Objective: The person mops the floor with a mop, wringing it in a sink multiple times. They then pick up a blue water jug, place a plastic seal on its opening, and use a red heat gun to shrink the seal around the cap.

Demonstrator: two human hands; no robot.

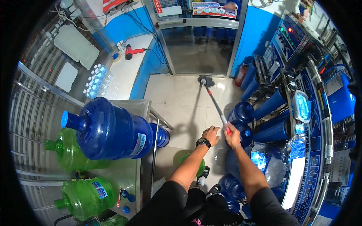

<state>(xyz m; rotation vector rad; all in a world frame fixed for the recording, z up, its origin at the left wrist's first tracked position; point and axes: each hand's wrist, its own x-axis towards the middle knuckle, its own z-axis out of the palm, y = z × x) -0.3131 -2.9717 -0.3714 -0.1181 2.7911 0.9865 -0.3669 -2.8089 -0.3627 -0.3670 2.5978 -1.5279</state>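
My right hand (232, 136) grips the red-and-grey handle of a mop (217, 103), its pole slanting away from me. The dark mop head (206, 81) rests on the tiled floor (183, 99) just before the glass door. Beside the grip, my left hand (212, 135) hangs free with its fingers spread, a black watch on the wrist. It holds nothing. Under my left forearm is a green round container (200, 167), partly hidden by the arm, near my foot.
On the left, a metal table (127, 180) holds a large blue water jug (113, 128) and green jugs (90, 197). Blue jugs (240, 113) and filter housings (270, 127) line the right. A framed glass door (198, 50) stands ahead; a red hair dryer or heat gun (133, 52) lies on a white counter (124, 73).
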